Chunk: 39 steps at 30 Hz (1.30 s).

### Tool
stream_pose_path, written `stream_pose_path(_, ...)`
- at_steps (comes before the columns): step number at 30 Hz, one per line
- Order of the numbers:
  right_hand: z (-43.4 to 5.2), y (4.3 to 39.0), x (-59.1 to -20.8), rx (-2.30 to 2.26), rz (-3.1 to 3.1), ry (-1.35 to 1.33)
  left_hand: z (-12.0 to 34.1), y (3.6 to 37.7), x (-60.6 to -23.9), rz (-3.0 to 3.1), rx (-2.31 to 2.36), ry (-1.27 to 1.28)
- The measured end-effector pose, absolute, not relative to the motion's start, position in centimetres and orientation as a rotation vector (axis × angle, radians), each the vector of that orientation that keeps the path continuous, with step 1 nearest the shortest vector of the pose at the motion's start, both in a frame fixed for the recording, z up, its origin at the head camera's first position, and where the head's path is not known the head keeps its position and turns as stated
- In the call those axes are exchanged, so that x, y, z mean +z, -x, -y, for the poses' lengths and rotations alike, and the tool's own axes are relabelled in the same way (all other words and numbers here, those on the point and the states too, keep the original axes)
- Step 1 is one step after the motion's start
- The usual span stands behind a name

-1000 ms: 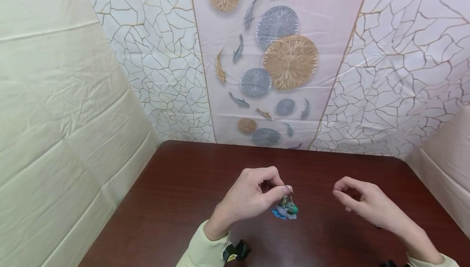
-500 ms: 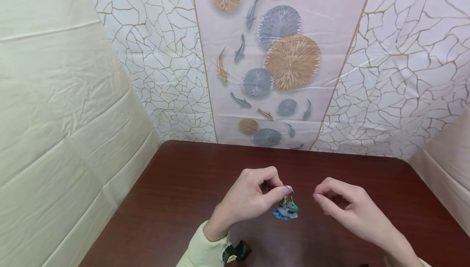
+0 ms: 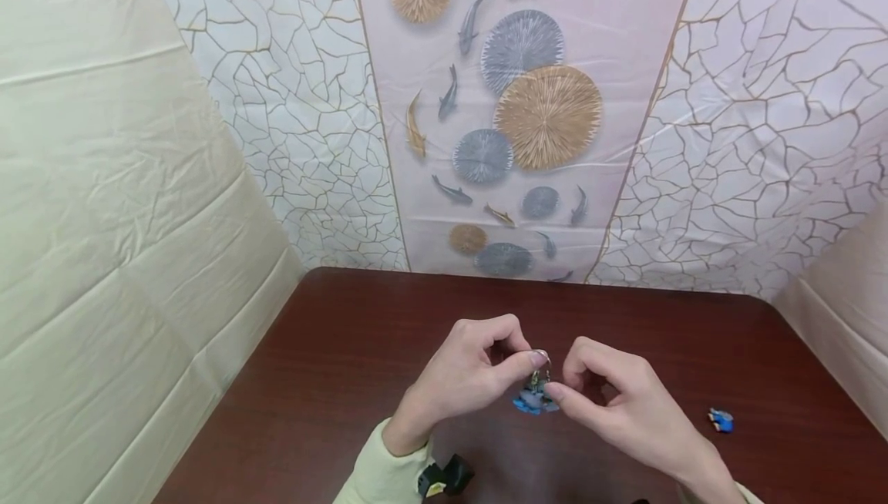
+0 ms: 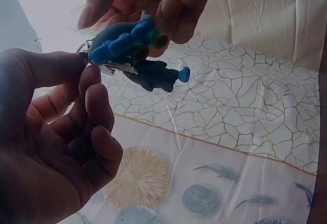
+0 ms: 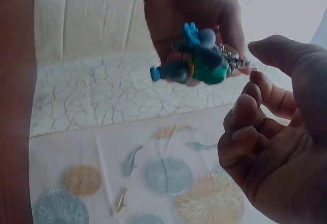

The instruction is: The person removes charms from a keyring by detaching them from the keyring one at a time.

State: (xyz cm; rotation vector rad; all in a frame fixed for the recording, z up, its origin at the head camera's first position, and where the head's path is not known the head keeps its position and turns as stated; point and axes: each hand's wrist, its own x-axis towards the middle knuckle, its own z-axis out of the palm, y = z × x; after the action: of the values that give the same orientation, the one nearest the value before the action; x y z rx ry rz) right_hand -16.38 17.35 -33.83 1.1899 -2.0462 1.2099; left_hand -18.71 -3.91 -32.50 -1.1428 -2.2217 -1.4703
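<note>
Left hand pinching keychain charms (right hand touching)

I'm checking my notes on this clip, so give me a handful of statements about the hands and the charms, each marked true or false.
1. The left hand pinches the charm bunch by its metal ring. True.
2. The right hand rests flat on the table. False: it is raised, fingertips at the charms.
3. A small blue charm lies alone on the table. True.
4. The tabletop is white. False: it is dark reddish-brown.
</note>
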Motion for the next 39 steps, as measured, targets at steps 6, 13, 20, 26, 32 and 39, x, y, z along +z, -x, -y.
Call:
stream_pose_path(6, -16.7, 16.2, -33.6, 1.219, 2.045, -1.182, 4.0, 18.7, -32.5, 2.206, -1.524, 1.168)
stream_pose_path(13, -16.1, 16.2, -33.4, 1.23, 1.987, -1.237, 4.1, 18.7, -32.6, 2.207, -1.558, 1.195)
stream_pose_path(20, -15.9, 15.9, -33.3, 1.287, 1.891, -1.294, 4.3, 18.9, -32.6, 2.224, -1.526, 1.278)
stream_pose_path(26, -16.0, 15.8, -33.2, 1.332, 1.85, -1.305, 4.4, 18.9, -32.4, 2.206, -1.377, 1.374)
stream_pose_path(32, -16.6, 15.7, -33.3, 1.336, 1.864, -1.278, 3.8, 18.3, -32.3, 2.163, -1.206, 1.449)
stream_pose_path(39, -17.0, 15.5, -33.2, 1.315, 1.916, -1.226, 3.3, 17.5, -32.1, 2.149, -1.031, 1.441)
